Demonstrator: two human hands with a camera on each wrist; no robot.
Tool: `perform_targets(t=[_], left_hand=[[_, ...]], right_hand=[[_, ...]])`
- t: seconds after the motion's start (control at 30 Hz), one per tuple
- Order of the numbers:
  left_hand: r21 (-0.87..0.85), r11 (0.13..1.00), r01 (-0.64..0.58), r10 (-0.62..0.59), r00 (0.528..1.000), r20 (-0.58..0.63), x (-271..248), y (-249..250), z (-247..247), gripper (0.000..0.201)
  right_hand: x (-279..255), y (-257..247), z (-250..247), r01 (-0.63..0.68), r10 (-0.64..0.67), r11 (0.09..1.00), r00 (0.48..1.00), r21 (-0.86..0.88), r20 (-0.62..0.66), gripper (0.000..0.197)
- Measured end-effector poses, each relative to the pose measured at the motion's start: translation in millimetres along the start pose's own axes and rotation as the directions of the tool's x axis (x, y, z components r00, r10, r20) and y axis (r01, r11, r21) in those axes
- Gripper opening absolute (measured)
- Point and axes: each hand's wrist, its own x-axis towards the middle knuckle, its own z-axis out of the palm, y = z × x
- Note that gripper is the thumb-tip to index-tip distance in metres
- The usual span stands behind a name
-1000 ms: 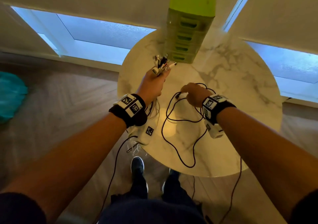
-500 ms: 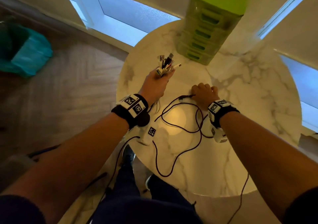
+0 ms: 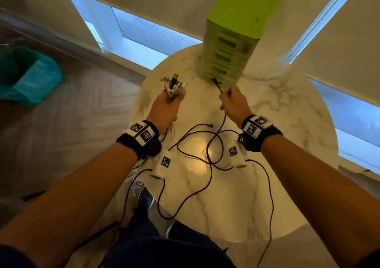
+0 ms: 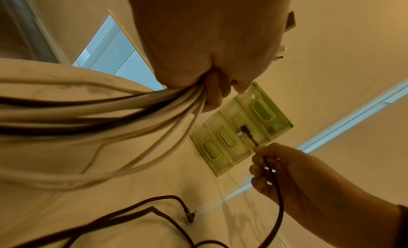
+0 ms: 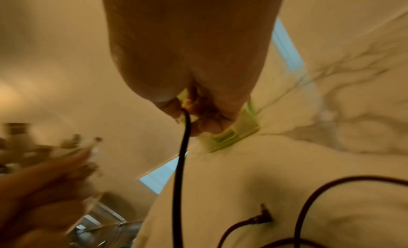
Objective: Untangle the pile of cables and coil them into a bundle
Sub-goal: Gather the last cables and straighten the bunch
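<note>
My left hand [image 3: 167,105] grips a bunch of cables [image 4: 123,112], mostly white, raised over the left side of the round marble table [image 3: 287,111]; their plugs [image 3: 172,83] fan out above the fist. My right hand [image 3: 232,101] pinches a dark cable [image 5: 184,147] just below its plug [image 3: 216,82], lifted in front of the green drawer unit [image 3: 230,47]. The rest of that dark cable [image 3: 197,156] loops loosely over the table and off the near edge. A second dark plug end [image 3: 210,125] lies flat between my wrists.
The green drawer unit stands at the back of the table, close behind the raised plug. A teal bag [image 3: 30,76] sits on the wooden floor at left. Windows run along the wall behind. My legs and a shoe [image 3: 145,200] are below the table's near edge.
My right hand has lifted off the table toward the drawer unit, pulling the dark cable's plug end up with it. My left hand holds its bunch as before.
</note>
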Motion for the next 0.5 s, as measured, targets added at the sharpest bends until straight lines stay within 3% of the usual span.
perform_targets(t=[0.1, 0.3, 0.4, 0.5], left_hand=[[-0.096, 0.995, 0.013, -0.014, 1.000, -0.003, -2, 8, -10, 0.022], [-0.225, 0.974, -0.016, 0.045, 0.992, 0.121, -18, 31, -38, 0.026], [-0.218, 0.975, -0.048, 0.080, 0.987, 0.139, -20, 34, -54, 0.022], [-0.213, 0.974, -0.072, 0.108, 0.980, 0.166, -19, 34, -65, 0.024]], right_hand=[[-33, -34, 21, 0.176, -0.196, 0.959, 0.978, 0.222, 0.074, 0.006], [-72, -71, 64, 0.373, -0.404, 0.895, 0.911, 0.243, 0.088, 0.009], [-80, -86, 84, 0.420, -0.440, 0.885, 0.896, 0.201, 0.061, 0.005], [-86, -94, 97, 0.394, -0.410, 0.897, 0.911, 0.199, 0.048, 0.013]])
